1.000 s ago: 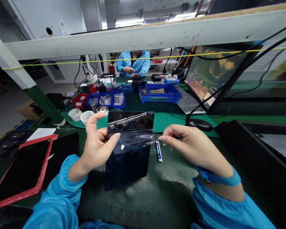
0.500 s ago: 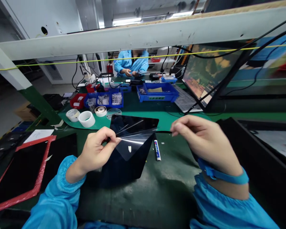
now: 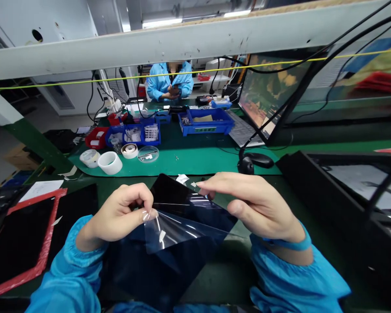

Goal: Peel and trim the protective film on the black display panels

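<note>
A clear protective film bearing a small white sticker is partly lifted off a dark, glossy flat panel. My left hand pinches one corner of the film between thumb and fingers, above the panel's left side. Over the panel's far right edge, my right hand has its thumb and fingers apart, with nothing seen in it. White scraps lie just beyond the panel, one close to my right fingertips. Whether those fingertips touch the panel, I cannot tell.
Tape rolls and a round clear dish sit on the green mat. Blue bins, a mouse and a laptop stand behind. Left lies a red-edged panel; right, a black case. A co-worker sits opposite.
The panel has turned and come nearer, with the film corner shifted down in my left hand. My right hand has moved left to the panel and opened. The marker no longer shows.
</note>
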Available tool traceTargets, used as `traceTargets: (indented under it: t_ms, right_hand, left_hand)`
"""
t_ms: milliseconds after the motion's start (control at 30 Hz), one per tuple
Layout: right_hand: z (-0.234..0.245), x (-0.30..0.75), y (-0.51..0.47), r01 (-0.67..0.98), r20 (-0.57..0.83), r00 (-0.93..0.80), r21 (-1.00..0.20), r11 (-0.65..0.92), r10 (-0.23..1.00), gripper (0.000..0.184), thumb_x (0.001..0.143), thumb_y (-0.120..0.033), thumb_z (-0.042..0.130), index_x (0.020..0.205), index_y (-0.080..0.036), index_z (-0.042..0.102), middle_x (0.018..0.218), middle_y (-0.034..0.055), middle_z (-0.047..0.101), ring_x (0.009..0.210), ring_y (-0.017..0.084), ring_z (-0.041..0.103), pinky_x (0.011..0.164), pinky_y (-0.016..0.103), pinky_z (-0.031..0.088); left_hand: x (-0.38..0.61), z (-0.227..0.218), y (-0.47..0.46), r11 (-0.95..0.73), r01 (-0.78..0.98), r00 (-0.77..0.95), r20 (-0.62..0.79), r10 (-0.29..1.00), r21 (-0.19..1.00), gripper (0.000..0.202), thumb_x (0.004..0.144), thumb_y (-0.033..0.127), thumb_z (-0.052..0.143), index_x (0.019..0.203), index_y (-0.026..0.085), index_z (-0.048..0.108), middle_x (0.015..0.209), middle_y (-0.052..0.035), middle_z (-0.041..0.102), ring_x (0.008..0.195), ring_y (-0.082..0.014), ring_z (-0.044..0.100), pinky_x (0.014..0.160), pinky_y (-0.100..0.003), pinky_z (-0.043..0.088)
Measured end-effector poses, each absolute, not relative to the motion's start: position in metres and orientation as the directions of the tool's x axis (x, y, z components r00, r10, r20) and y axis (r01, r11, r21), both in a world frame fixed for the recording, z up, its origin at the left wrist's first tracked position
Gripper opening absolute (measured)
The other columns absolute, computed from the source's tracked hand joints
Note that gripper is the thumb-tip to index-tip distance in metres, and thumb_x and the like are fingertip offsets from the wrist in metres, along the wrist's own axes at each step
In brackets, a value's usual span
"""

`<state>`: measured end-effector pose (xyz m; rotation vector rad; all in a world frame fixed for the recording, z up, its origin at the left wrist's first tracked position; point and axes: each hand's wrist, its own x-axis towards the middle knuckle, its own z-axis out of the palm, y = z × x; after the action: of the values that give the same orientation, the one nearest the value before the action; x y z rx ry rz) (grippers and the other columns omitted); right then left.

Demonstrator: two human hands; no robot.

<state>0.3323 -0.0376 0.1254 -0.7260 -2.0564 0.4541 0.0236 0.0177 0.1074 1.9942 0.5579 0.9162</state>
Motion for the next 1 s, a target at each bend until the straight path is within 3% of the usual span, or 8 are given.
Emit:
traceTargets:
  t_ms: [233, 467, 633, 867, 1000]
  right_hand:
    - [0.123, 0.327, -0.036, 0.326, 0.590, -0.547, -0.502, 0.801, 0.593, 0.046, 0.113, -0.046, 0.049, 0.144, -0.019, 0.068, 0.118, 0.0128, 0.078, 0.105, 0.020, 0.075, 0.088, 0.028, 0.058]
    - [0.116, 0.324, -0.032, 0.311, 0.572, -0.581, -0.502, 0.807, 0.580, 0.058, 0.114, -0.052, 0.045, 0.146, -0.008, 0.063, 0.091, 0.0079, 0.074, 0.081, 0.016, 0.066, 0.076, 0.026, 0.050]
    - [0.112, 0.322, -0.028, 0.269, 0.554, -0.607, -0.531, 0.804, 0.569, 0.057, 0.114, -0.050, 0.046, 0.154, -0.010, 0.055, 0.096, 0.0079, 0.076, 0.085, 0.016, 0.067, 0.078, 0.026, 0.049]
    - [0.105, 0.316, -0.025, 0.284, 0.499, -0.631, -0.564, 0.775, 0.594, 0.063, 0.113, -0.053, 0.045, 0.161, -0.012, 0.046, 0.119, 0.0137, 0.077, 0.101, 0.020, 0.072, 0.087, 0.028, 0.052]
    - [0.102, 0.310, -0.024, 0.299, 0.494, -0.626, -0.563, 0.770, 0.604, 0.066, 0.113, -0.056, 0.044, 0.161, -0.011, 0.045, 0.116, 0.0128, 0.078, 0.098, 0.019, 0.073, 0.085, 0.028, 0.052]
  left_hand:
    - [0.023, 0.109, 0.017, -0.429, 0.022, 0.662, 0.309, 0.683, 0.903, 0.021, 0.092, 0.014, 0.073, 0.076, 0.019, 0.060, 0.064, 0.0038, 0.054, 0.053, -0.0083, 0.049, 0.050, -0.020, 0.038]
    - [0.023, 0.109, 0.018, -0.450, 0.035, 0.690, 0.304, 0.656, 0.893, 0.022, 0.091, 0.013, 0.074, 0.075, 0.018, 0.059, 0.063, 0.0037, 0.055, 0.053, -0.0076, 0.047, 0.051, -0.019, 0.036]
    - [0.023, 0.112, 0.021, -0.524, 0.074, 0.719, 0.319, 0.618, 0.849, 0.024, 0.090, 0.011, 0.074, 0.073, 0.017, 0.059, 0.062, 0.0040, 0.055, 0.055, -0.0075, 0.046, 0.055, -0.019, 0.036]
    - [0.030, 0.116, 0.021, -0.526, 0.041, 0.798, 0.289, 0.528, 0.849, 0.023, 0.093, 0.008, 0.068, 0.076, 0.017, 0.055, 0.064, 0.0071, 0.054, 0.055, -0.0048, 0.043, 0.052, -0.017, 0.031]
    - [0.030, 0.112, 0.023, -0.523, 0.047, 0.846, 0.245, 0.473, 0.851, 0.022, 0.093, 0.004, 0.066, 0.079, 0.017, 0.055, 0.065, 0.0080, 0.056, 0.057, -0.0044, 0.045, 0.055, -0.016, 0.034]
